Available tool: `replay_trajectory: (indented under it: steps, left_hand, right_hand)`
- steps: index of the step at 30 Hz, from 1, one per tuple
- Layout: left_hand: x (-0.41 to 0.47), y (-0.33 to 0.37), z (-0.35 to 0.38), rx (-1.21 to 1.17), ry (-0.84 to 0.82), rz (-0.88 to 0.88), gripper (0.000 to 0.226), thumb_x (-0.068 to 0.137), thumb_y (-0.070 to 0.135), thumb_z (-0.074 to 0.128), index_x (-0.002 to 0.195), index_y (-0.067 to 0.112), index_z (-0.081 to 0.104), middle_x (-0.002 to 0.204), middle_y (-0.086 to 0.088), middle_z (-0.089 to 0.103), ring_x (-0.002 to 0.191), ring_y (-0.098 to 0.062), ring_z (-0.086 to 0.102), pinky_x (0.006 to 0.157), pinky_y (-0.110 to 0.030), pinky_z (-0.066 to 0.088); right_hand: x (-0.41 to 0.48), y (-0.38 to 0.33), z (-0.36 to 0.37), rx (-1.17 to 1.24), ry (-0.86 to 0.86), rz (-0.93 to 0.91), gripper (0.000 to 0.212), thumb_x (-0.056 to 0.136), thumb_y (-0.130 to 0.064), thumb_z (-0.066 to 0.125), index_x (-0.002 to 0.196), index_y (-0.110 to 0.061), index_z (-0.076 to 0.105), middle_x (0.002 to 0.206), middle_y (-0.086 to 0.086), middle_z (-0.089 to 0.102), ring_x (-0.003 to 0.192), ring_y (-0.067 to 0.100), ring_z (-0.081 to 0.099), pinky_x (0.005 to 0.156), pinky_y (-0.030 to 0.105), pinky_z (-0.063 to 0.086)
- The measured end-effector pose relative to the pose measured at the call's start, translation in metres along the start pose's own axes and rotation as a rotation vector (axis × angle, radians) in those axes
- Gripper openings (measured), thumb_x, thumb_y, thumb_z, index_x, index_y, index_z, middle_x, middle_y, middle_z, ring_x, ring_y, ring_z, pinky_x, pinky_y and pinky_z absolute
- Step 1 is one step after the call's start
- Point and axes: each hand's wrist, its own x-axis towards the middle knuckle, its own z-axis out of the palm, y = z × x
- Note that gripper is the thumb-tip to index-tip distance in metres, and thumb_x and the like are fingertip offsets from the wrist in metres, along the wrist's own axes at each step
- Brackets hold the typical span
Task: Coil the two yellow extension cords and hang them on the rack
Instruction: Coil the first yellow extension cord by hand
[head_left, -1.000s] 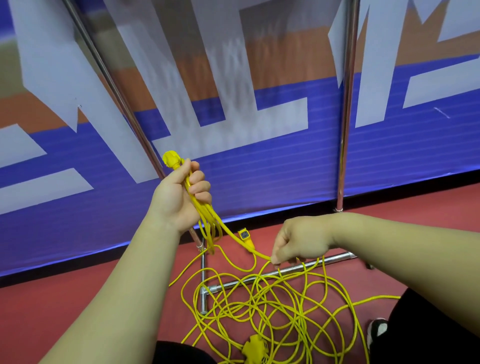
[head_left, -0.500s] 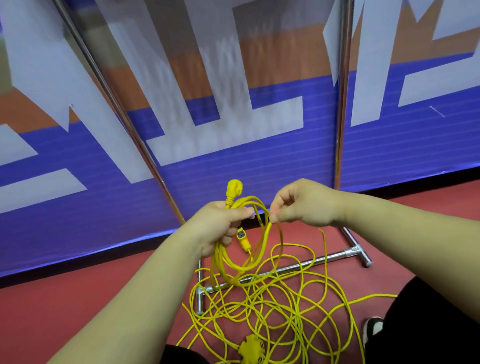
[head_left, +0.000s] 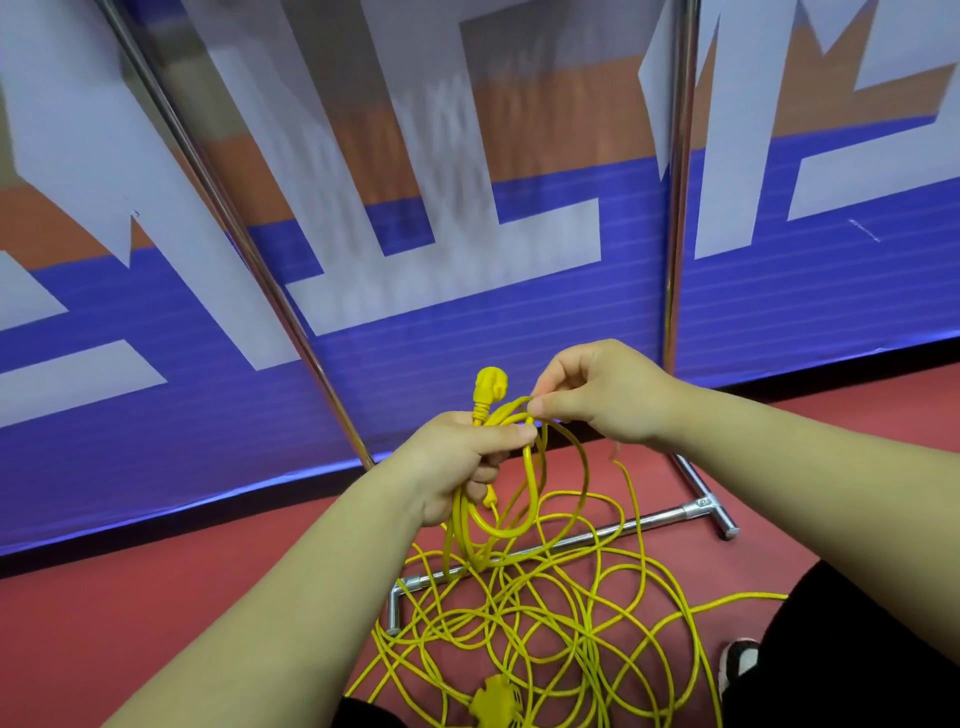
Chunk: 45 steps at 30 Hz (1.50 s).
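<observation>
The yellow extension cord was partly gathered — a few loops hung from the left hand, whose fingers were clenched round the bundle just below the yellow plug, which stuck up above the fist. The right hand touched the top of the loops, thumb and forefinger pinching one strand right beside the left thumb. The rest lay in a loose tangle on the red floor, draped over the chrome base bar of the rack, with a yellow socket block at the near edge of the heap. Which strands belonged to which of the two cords could not be told. The cable looked thin, light and springy — soft enough to bend, though likely to twist and snag where loops crossed. It was best taken one strand at a time close to the fist and fed in as even loops, plug end clamped. A black shoe showed at the right, and the blue banner stood behind the rack.
</observation>
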Motion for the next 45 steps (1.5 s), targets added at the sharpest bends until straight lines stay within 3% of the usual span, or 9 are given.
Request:
replay_trajectory:
  steps: [4, 10, 15, 23, 26, 30, 34, 39, 45]
  left_hand:
    - [0.001, 0.007, -0.006, -0.051, 0.102, 0.103, 0.025, 0.090, 0.012, 0.068, 0.071, 0.019, 0.053, 0.057, 0.004, 0.029, 0.046, -0.007, 0.021, 0.042, -0.019, 0.013]
    - [0.003, 0.016, -0.077, -0.445, 0.345, 0.160, 0.025, 0.096, 0.014, 0.056, 0.072, 0.016, 0.050, 0.054, 0.008, 0.024, 0.035, -0.001, 0.021, 0.031, -0.013, 0.017]
    - [0.004, 0.014, -0.102, -0.509, 0.471, 0.214, 0.023, 0.097, 0.015, 0.053, 0.075, 0.017, 0.049, 0.051, 0.009, 0.027, 0.033, -0.002, 0.022, 0.030, -0.014, 0.018]
    - [0.000, 0.014, -0.120, -0.601, 0.496, 0.301, 0.035, 0.096, 0.013, 0.053, 0.062, 0.018, 0.052, 0.055, 0.007, 0.024, 0.036, -0.002, 0.021, 0.031, -0.015, 0.018]
    - [-0.009, 0.014, -0.131, -0.632, 0.408, 0.324, 0.029, 0.097, 0.013, 0.052, 0.068, 0.017, 0.052, 0.054, 0.009, 0.025, 0.035, -0.002, 0.022, 0.032, -0.014, 0.017]
    - [-0.014, 0.010, -0.139, -0.391, 0.352, 0.279, 0.027, 0.100, 0.029, 0.055, 0.076, 0.018, 0.056, 0.054, 0.009, 0.026, 0.037, -0.001, 0.023, 0.034, -0.014, 0.017]
    - [-0.011, 0.000, -0.137, -0.142, 0.459, 0.310, 0.021, 0.101, 0.028, 0.058, 0.083, 0.017, 0.059, 0.057, 0.007, 0.029, 0.041, -0.004, 0.024, 0.036, -0.016, 0.020]
    - [-0.008, 0.000, -0.129, -0.160, 0.498, 0.330, 0.022, 0.103, 0.025, 0.056, 0.085, 0.013, 0.060, 0.055, 0.007, 0.025, 0.042, -0.005, 0.022, 0.036, -0.016, 0.019]
    - [-0.009, 0.009, -0.109, -0.329, 0.354, 0.332, 0.021, 0.101, 0.025, 0.056, 0.084, 0.014, 0.060, 0.054, 0.008, 0.021, 0.041, -0.003, 0.021, 0.036, -0.015, 0.018]
  right_hand:
    - [-0.003, -0.003, -0.009, 0.075, -0.077, 0.027, 0.006, 0.089, -0.011, 0.074, 0.095, -0.009, 0.073, 0.071, 0.009, 0.070, 0.061, 0.010, 0.059, 0.059, 0.021, 0.047]
    - [-0.009, 0.022, -0.045, 0.079, -0.153, 0.195, 0.013, 0.100, -0.014, 0.060, 0.102, -0.004, 0.068, 0.080, 0.004, 0.070, 0.061, 0.011, 0.058, 0.048, 0.017, 0.040]
    - [-0.004, 0.036, -0.040, 0.107, -0.191, 0.278, 0.013, 0.101, -0.013, 0.055, 0.101, -0.007, 0.067, 0.079, 0.006, 0.069, 0.062, 0.011, 0.058, 0.056, 0.022, 0.038]
    - [-0.003, 0.044, -0.041, 0.097, -0.262, 0.307, 0.012, 0.099, -0.010, 0.058, 0.102, -0.004, 0.069, 0.080, 0.008, 0.070, 0.069, 0.016, 0.061, 0.071, 0.032, 0.045]
    - [-0.004, 0.045, -0.043, 0.057, -0.233, 0.268, 0.013, 0.099, -0.015, 0.061, 0.099, -0.008, 0.073, 0.079, 0.010, 0.067, 0.072, 0.020, 0.061, 0.069, 0.030, 0.048]
    - [-0.004, 0.044, -0.046, 0.101, -0.166, 0.271, 0.016, 0.099, -0.017, 0.062, 0.105, -0.013, 0.077, 0.075, 0.003, 0.064, 0.064, 0.013, 0.056, 0.052, 0.016, 0.044]
    - [-0.004, 0.050, -0.048, -0.018, -0.270, 0.279, 0.012, 0.094, -0.020, 0.069, 0.094, -0.018, 0.081, 0.074, 0.002, 0.063, 0.067, 0.013, 0.050, 0.061, 0.025, 0.039]
    - [-0.008, 0.062, -0.042, -0.329, -0.437, 0.502, 0.007, 0.087, -0.019, 0.074, 0.086, -0.018, 0.081, 0.073, 0.004, 0.059, 0.056, 0.017, 0.045, 0.049, 0.021, 0.032]
    - [0.002, 0.070, -0.033, -0.338, -0.239, 0.694, 0.019, 0.088, -0.020, 0.072, 0.089, 0.000, 0.071, 0.070, 0.011, 0.049, 0.046, 0.018, 0.033, 0.046, 0.018, 0.025]
